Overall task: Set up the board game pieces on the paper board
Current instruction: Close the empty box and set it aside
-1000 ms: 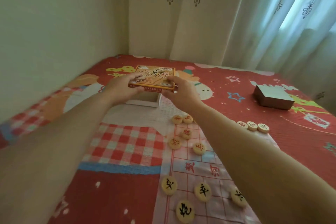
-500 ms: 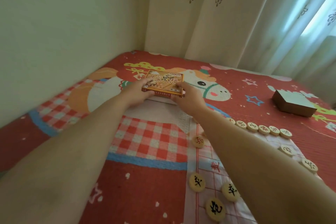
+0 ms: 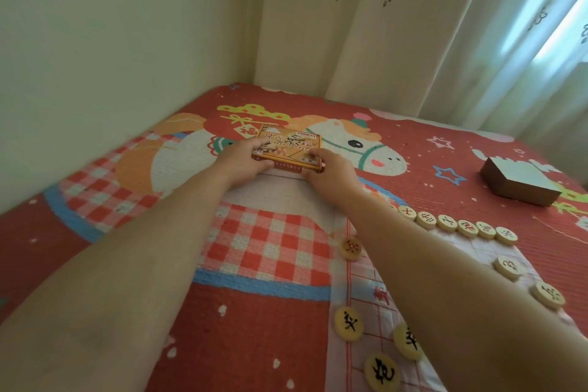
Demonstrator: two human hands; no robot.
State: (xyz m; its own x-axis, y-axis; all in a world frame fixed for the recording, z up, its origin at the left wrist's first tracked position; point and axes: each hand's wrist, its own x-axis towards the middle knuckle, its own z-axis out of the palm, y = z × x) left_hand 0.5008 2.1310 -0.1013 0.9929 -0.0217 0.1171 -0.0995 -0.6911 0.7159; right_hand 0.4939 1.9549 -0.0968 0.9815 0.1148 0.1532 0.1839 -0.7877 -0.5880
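An orange game box lid (image 3: 292, 145) sits over the white box base (image 3: 280, 172) on the bed, far ahead of me. My left hand (image 3: 243, 160) grips the lid's left side and my right hand (image 3: 329, 170) grips its right corner. The paper board (image 3: 378, 299) with red grid lines lies at lower right, partly under my right forearm. A row of several round wooden pieces with red characters (image 3: 458, 224) lines its far edge. Pieces with black characters (image 3: 348, 323) lie near its lower left.
A brown closed box (image 3: 520, 183) lies at the right on the red patterned bedcover (image 3: 254, 328). A wall runs along the left, and curtains hang behind the bed.
Both hands have brought the lid down and farther away onto the white base. The view has shifted left, so more of the piece row shows at the right.
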